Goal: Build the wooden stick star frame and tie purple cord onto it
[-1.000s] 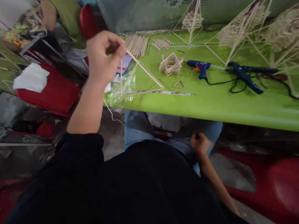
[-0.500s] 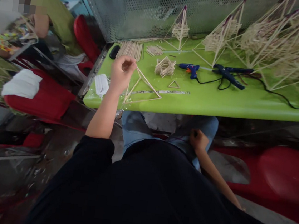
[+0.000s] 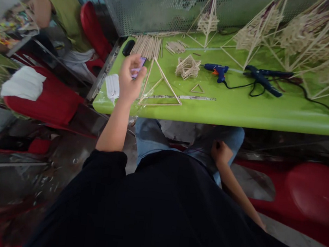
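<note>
My left hand (image 3: 130,80) hovers over the left end of the green table (image 3: 243,108), its fingers loosely apart and holding nothing. Just to its right a pyramid frame of thin wooden sticks (image 3: 161,86) stands on the table; the hand is near its top corner without touching it. A purple flat object (image 3: 138,71) shows behind the fingers. My right hand (image 3: 220,153) rests on my lap below the table edge, curled into a fist; what it holds, if anything, is hidden.
On the table lie a bundle of sticks (image 3: 148,46), a stacked stick shape (image 3: 188,67), a small stick triangle (image 3: 197,89), two blue glue guns (image 3: 218,70) (image 3: 263,79) with cables, and a white pack (image 3: 112,86). Tall stick structures (image 3: 311,33) line the back. Another person (image 3: 62,4) sits at far left.
My left hand brought the stick pyramid down from the air onto the table and has let go of it. My right hand stayed on my lap.
</note>
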{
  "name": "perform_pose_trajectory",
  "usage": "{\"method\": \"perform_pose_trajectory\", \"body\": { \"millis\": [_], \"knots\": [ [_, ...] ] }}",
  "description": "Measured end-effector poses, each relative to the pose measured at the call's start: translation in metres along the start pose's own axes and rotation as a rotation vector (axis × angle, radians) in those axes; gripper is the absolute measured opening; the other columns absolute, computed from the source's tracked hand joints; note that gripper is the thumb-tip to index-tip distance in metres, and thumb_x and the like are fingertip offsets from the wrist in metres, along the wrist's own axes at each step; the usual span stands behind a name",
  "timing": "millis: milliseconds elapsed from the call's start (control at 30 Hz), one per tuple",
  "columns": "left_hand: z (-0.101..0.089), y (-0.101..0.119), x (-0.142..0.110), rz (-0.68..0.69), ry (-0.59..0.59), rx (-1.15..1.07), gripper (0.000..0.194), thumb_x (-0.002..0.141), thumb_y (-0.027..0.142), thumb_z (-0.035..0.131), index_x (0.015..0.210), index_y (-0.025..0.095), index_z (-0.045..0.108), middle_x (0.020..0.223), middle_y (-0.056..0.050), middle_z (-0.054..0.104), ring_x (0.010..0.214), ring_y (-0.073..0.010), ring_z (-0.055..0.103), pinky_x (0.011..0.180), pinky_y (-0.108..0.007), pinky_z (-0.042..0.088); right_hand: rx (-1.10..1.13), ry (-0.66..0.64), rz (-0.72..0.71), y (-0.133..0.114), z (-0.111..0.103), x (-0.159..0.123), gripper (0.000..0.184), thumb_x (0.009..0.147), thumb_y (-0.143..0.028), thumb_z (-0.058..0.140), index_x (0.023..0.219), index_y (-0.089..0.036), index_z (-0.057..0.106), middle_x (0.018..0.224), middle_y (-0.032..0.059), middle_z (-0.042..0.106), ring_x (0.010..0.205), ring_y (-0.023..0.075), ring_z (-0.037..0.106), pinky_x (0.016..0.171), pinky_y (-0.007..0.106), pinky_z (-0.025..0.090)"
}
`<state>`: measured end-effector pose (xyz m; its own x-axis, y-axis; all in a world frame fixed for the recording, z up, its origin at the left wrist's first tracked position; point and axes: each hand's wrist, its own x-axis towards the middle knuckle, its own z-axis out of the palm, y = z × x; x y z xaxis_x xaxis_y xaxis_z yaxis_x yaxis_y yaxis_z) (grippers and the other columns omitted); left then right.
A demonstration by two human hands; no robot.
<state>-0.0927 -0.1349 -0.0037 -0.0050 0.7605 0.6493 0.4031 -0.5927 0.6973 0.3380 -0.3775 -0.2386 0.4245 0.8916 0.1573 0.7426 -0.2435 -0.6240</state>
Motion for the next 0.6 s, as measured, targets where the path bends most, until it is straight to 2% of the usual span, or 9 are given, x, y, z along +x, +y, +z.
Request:
{"method": "perform_pose_trajectory", "body": {
  "millis": [100,167,233,300,333,367,433,533,600],
  "knots": [
    [-0.029,0.009,-0.038,-0.024,0.153,0.093,0.061,0.101,0.079,0.074,0.141,0.034,0.07,0.141,-0.011,0.073,0.128,-0.0295,0.074,0.113,-0.05,0.062,0.019,-0.012,-0.018,-0.004,-0.005,0.0,0.066,0.115,-0.072,0.044,0.088,-0.027,0.084,0.063,0.0123,0.068,0.066,0.0301,0.062,0.065,0.038,0.038],
    [-0.045,0.021,-0.073,-0.052,0.291,0.192,0.045,0.106,0.068,0.071,0.133,0.032,0.073,0.134,-0.009,0.073,0.124,-0.0284,0.075,0.111,-0.049,0.063,0.05,-0.041,-0.057,-0.007,-0.009,0.0,0.067,0.117,-0.07,0.043,0.084,-0.026,0.081,0.06,0.0109,0.064,0.063,0.027,0.057,0.064,0.038,0.037],
    [-0.049,0.036,-0.114,-0.09,0.445,0.227,0.031,0.108,0.056,0.07,0.122,0.029,0.075,0.123,-0.007,0.074,0.116,-0.0265,0.075,0.111,-0.047,0.062,0.093,-0.091,-0.119,-0.014,-0.011,0.002,0.069,0.117,-0.071,0.042,0.083,-0.023,0.08,0.059,0.0096,0.064,0.061,0.0242,0.055,0.063,0.037,0.037],
    [-0.041,0.053,-0.156,-0.139,0.559,0.175,0.018,0.109,0.046,0.074,0.112,0.029,0.077,0.108,-0.004,0.074,0.106,-0.0237,0.074,0.107,-0.043,0.062,0.139,-0.169,-0.202,-0.026,-0.015,0.005,0.071,0.116,-0.073,0.043,0.086,-0.02,0.079,0.063,0.0095,0.068,0.061,0.022,0.056,0.062,0.035,0.038],
    [-0.034,0.06,-0.175,-0.158,0.536,0.129,0.014,0.11,0.043,0.074,0.111,0.03,0.078,0.107,-0.003,0.075,0.106,-0.0231,0.075,0.106,-0.041,0.062,0.16,-0.218,-0.249,-0.035,-0.017,0.007,0.071,0.114,-0.074,0.044,0.088,-0.018,0.079,0.066,0.0099,0.071,0.061,0.0213,0.058,0.061,0.034,0.04],
    [-0.024,0.067,-0.19,-0.172,0.443,0.073,0.013,0.112,0.042,0.072,0.111,0.031,0.08,0.109,-0.003,0.077,0.107,-0.0226,0.076,0.105,-0.04,0.062,0.183,-0.28,-0.304,-0.047,-0.021,0.009,0.069,0.113,-0.074,0.047,0.09,-0.017,0.08,0.071,0.0105,0.075,0.062,0.0211,0.062,0.062,0.033,0.042],
    [-0.003,0.078,-0.21,-0.16,0.12,-0.044,0.019,0.114,0.043,0.071,0.119,0.03,0.084,0.114,-0.006,0.082,0.111,-0.0227,0.08,0.104,-0.04,0.064,0.229,-0.421,-0.434,-0.079,-0.033,0.013,0.059,0.112,-0.068,0.054,0.097,-0.019,0.082,0.085,0.0109,0.083,0.07,0.0224,0.071,0.066,0.034,0.05],
    [0.018,0.092,-0.207,-0.08,-0.188,-0.158,0.031,0.109,0.049,0.078,0.127,0.025,0.088,0.119,-0.01,0.088,0.091,-0.0177,0.082,0.083,-0.032,0.066,0.277,-0.6,-0.634,-0.145,-0.063,0.025,0.037,0.113,-0.054,0.064,0.111,-0.025,0.086,0.108,0.0073,0.089,0.091,0.0244,0.081,0.081,0.036,0.057],
    [0.022,0.099,-0.188,-0.026,-0.285,-0.198,0.033,0.109,0.049,0.081,0.128,0.023,0.089,0.12,-0.012,0.089,0.087,-0.0157,0.081,0.077,-0.029,0.064,0.243,-0.635,-0.863,-0.196,-0.085,0.038,0.031,0.115,-0.045,0.062,0.113,-0.025,0.086,0.105,0.0071,0.088,0.088,0.0245,0.079,0.08,0.037,0.054]
  ]
}}
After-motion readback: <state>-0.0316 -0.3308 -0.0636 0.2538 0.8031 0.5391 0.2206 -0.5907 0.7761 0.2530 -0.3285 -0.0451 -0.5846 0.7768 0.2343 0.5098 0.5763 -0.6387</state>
